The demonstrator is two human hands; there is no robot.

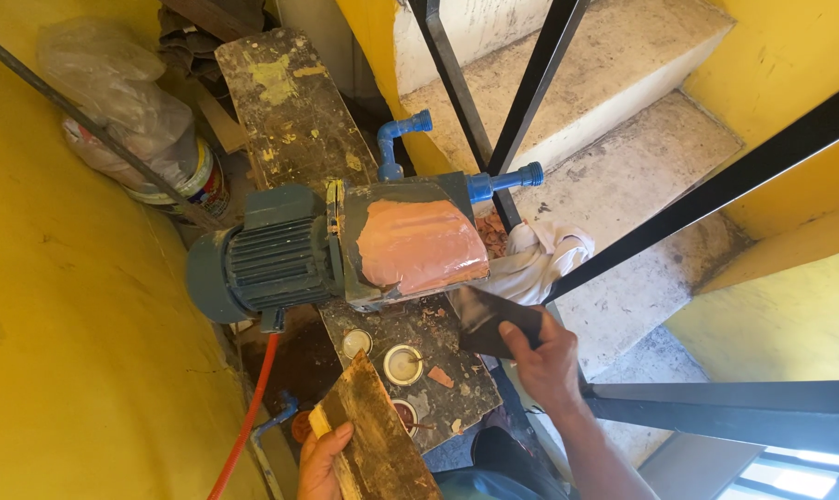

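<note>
Near the middle of the frame a water pump (345, 245) is lying on a paint-stained plank serving as a worktop (294, 111), its casing partly coated with a smooth pinkish filler patch (419, 243). The right hand (544, 356) is reaching in from the lower right, wrist bent forward, its grip clamped on a dark flat scraper blade (479, 315) whose edge is resting just below the patch, seemingly angled to spread or trim the filler. The left hand (322, 463), at the bottom edge, is gripping a crusted wooden board (373, 435) from beneath, tilted up like a palette so material is staying within reach. Small open tins (403, 364) are sitting on the worktop between the two hands. A white rag (540, 259) is hanging beside the pump, against black railing bars (530, 93).
</note>
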